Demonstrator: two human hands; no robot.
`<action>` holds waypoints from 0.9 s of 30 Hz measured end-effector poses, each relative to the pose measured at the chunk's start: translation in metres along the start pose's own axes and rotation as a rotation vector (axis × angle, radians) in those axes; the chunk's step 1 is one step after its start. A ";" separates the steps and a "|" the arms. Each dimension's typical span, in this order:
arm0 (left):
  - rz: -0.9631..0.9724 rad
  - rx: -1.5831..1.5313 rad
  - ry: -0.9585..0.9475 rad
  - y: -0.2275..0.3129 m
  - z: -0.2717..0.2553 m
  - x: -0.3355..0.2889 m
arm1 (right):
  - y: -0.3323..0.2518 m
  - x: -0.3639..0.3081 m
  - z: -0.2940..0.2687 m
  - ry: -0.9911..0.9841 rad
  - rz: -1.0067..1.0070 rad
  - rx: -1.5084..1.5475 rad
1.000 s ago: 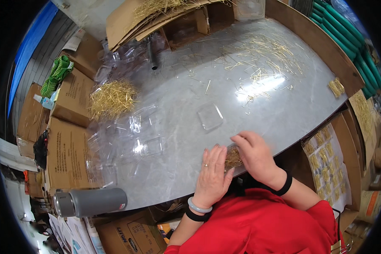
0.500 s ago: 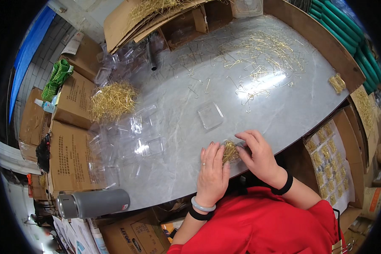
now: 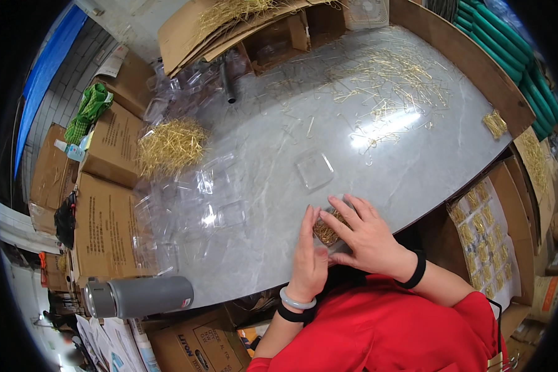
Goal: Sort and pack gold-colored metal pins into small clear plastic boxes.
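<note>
A small clear plastic box packed with gold wire hooks is at the table's near edge, framed by both my hands. My left hand stands along its left side, fingers long and close together, thumb at the near corner. Across the right and top of it lies my right hand, with fingers bent over the hooks and the thumb at the near side. Part of the box is hidden under these fingers. Just beyond my hands, an empty clear plastic tray or lid rests on the grey tabletop.
Loose gold hooks spread over the far right of the table. A hook heap and clear plastic cases cover the left. A grey bottle lies near left. Filled packs sit in a carton at right.
My right hand has moved left and now covers more of the hooks. The filled box has shifted slightly left, and the left hand's fingers have drawn together. The view has shifted a little.
</note>
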State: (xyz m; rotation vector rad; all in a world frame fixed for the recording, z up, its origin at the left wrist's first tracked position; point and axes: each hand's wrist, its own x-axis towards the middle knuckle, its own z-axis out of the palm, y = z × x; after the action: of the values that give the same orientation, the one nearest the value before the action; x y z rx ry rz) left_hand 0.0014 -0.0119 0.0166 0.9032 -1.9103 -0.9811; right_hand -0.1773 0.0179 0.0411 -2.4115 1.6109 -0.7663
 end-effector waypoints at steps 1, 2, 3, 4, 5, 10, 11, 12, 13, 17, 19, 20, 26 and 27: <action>-0.027 -0.169 0.026 -0.001 -0.002 -0.001 | -0.002 0.003 0.005 0.058 0.011 0.001; -0.054 -0.338 0.052 -0.002 -0.004 -0.001 | -0.003 0.003 0.006 0.056 0.003 0.003; -0.079 -0.508 0.079 -0.002 -0.005 -0.002 | -0.004 0.002 0.007 0.090 0.036 0.029; -0.103 -0.678 0.107 -0.003 -0.008 -0.002 | -0.005 0.003 0.008 0.124 0.069 0.055; -0.097 -0.710 0.114 -0.003 -0.009 -0.002 | -0.007 0.004 0.008 0.190 0.064 0.043; -0.067 -0.620 0.175 -0.017 -0.009 -0.009 | -0.017 0.001 -0.003 0.278 0.046 0.010; -0.068 -0.562 0.147 -0.020 -0.010 -0.009 | -0.014 0.001 0.003 0.187 0.083 -0.084; -0.066 -0.567 0.146 -0.019 -0.011 -0.010 | -0.013 0.000 0.005 0.095 0.120 -0.177; -0.050 -0.344 0.079 -0.017 -0.013 -0.009 | -0.012 0.000 0.005 0.091 0.115 -0.178; 0.045 0.142 -0.013 -0.002 -0.009 -0.002 | -0.008 -0.004 -0.007 -0.019 0.125 0.031; 0.079 0.222 -0.042 0.003 -0.005 0.001 | 0.000 -0.009 -0.010 -0.083 0.080 -0.045; 0.115 0.304 -0.070 0.004 -0.003 0.002 | 0.003 -0.011 -0.011 -0.146 0.034 -0.121; 0.192 0.579 -0.139 0.004 0.005 0.002 | 0.028 -0.001 -0.033 -0.152 0.039 0.088; 0.195 0.610 -0.137 0.007 0.005 0.002 | 0.047 0.005 -0.037 -0.108 0.061 0.099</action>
State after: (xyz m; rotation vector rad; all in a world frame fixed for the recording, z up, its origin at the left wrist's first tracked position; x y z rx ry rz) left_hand -0.0056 -0.0093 0.0218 0.9709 -2.4189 -0.3448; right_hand -0.2325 -0.0001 0.0557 -2.2832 1.5601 -0.6762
